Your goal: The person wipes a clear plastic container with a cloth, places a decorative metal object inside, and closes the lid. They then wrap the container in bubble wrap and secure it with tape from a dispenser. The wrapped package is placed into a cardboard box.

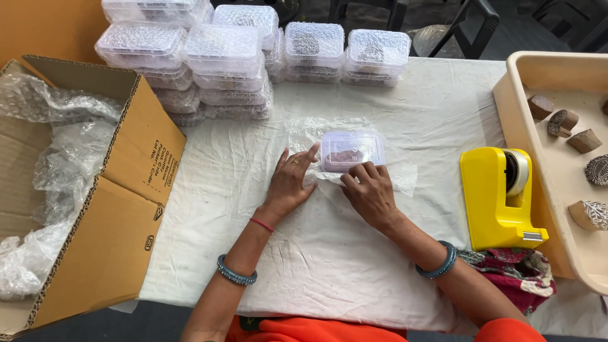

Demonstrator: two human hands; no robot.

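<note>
White-clothed surface [329, 253] below me, my left hand [288, 187] flat and open beside a small clear lidded box [352, 151] on bubble wrap [316, 130], my right hand [370, 193] pressing curled fingertips against the box's near edge, yellow tape dispenser [500, 199] well right.

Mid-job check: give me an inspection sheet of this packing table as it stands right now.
Surface: table under a white cloth, creased.
Job's things: small clear lidded box resting on a sheet of bubble wrap.
Clutter: yellow tape dispenser; stacks of wrapped boxes at the far edge; patterned cloth.
Grippers: left hand flat on the wrap, fingertips at the box's side; right hand pressing the wrap by the box's near edge.
Cables: nothing seen.
Surroundings: open cardboard carton holding bubble wrap; beige tray with carved wooden blocks; chairs beyond.
</note>
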